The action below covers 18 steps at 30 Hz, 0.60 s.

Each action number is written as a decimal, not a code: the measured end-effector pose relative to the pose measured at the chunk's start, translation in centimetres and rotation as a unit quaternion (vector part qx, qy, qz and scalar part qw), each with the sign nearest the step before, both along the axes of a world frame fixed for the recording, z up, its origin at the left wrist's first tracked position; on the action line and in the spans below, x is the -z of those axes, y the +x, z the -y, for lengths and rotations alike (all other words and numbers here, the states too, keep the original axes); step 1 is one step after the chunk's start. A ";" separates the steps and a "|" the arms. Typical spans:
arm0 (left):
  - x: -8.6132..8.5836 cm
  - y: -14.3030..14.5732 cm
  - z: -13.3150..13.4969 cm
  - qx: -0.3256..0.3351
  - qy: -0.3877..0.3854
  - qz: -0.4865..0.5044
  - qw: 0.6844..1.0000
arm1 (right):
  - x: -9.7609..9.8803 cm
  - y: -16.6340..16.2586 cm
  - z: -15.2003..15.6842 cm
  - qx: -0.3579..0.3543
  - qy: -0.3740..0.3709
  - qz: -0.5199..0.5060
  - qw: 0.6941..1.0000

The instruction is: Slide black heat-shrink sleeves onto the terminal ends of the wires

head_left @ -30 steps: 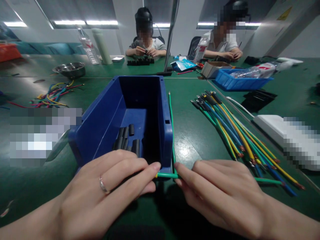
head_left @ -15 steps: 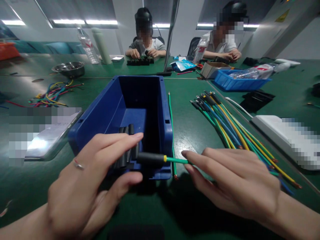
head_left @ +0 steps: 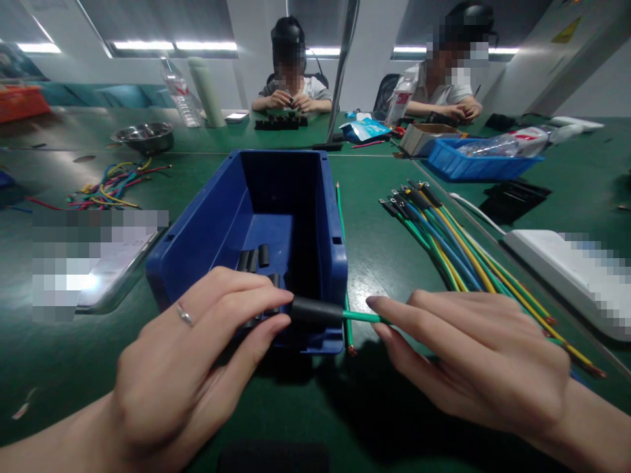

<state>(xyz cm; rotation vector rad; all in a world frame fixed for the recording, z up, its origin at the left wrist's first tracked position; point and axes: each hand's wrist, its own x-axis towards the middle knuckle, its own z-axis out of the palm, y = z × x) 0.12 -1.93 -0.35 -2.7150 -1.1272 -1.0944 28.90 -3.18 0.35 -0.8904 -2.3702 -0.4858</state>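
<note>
My left hand (head_left: 197,355) pinches the left end of a black tube (head_left: 318,311) between thumb and fingertips. That tube sits around the end of a green wire (head_left: 359,316), which my right hand (head_left: 473,348) grips a short way along. Both are held over the near end of a dark blue bin (head_left: 207,220). Inside the bin lie several short black tubes (head_left: 252,260), partly hidden by my left hand. Another green wire (head_left: 344,256) lies on the table along the bin's right side.
To the right lies a bundle of coloured wires (head_left: 458,243) with black-sleeved ends, beside a white power strip (head_left: 547,263). A phone (head_left: 118,276), tangled wires (head_left: 113,187) and a metal bowl (head_left: 144,138) are on the left. Two people sit across the green table.
My left fingers have closed on the black tube's end. The tube now covers the yellow band that showed at its right end. My right hand keeps its grip on the green wire.
</note>
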 end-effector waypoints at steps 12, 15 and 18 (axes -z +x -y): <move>0.0 -0.3 -0.1 0.045 -0.023 -0.022 0.998 | 0.5 -0.4 0.1 -0.016 -0.016 -0.006 1.000; 0.0 -0.2 -0.1 0.058 -0.024 -0.022 0.998 | 0.4 -0.3 0.1 -0.017 -0.015 -0.006 1.000; 0.0 -0.1 -0.3 0.072 -0.024 -0.023 0.997 | 0.4 -0.3 0.1 -0.022 -0.020 -0.001 1.000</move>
